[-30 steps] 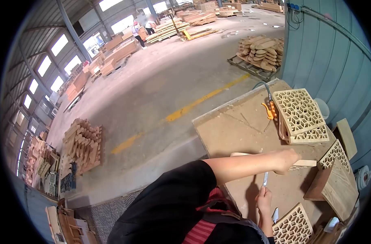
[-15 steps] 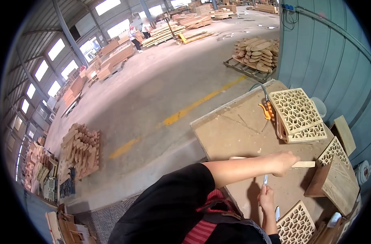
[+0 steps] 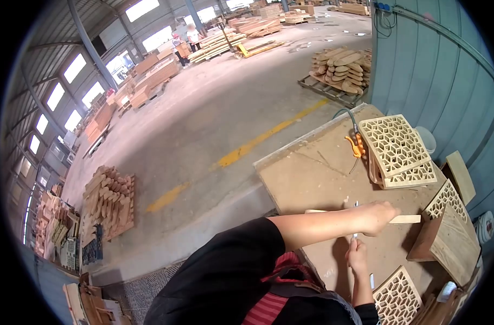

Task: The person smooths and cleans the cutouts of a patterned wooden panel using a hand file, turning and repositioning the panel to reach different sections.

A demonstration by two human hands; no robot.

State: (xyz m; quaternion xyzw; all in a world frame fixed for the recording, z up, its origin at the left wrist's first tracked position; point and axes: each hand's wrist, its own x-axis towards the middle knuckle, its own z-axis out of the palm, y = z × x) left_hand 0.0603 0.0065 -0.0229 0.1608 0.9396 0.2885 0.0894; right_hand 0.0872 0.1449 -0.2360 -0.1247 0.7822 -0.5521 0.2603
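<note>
My left hand is closed around a light wooden strip, whose far end shows at the right of the fist. The forearm covers the middle of the strip. Below it, my right hand is closed on a tool with a narrow metal blade. The blade runs under my left forearm, and its tip shows just above it. Its exact kind cannot be told. A wooden lattice panel lies to the right of my right forearm.
The workbench carries stacked lattice panels, an orange air gun with a hose, and a wooden box-like piece. A blue metal wall stands at the right. Pallets of wooden pieces and two people are farther off.
My right hand has moved up and forward, pushing the blade farther beneath my left forearm so its tip emerges beyond. My left hand and the strip have barely moved.
</note>
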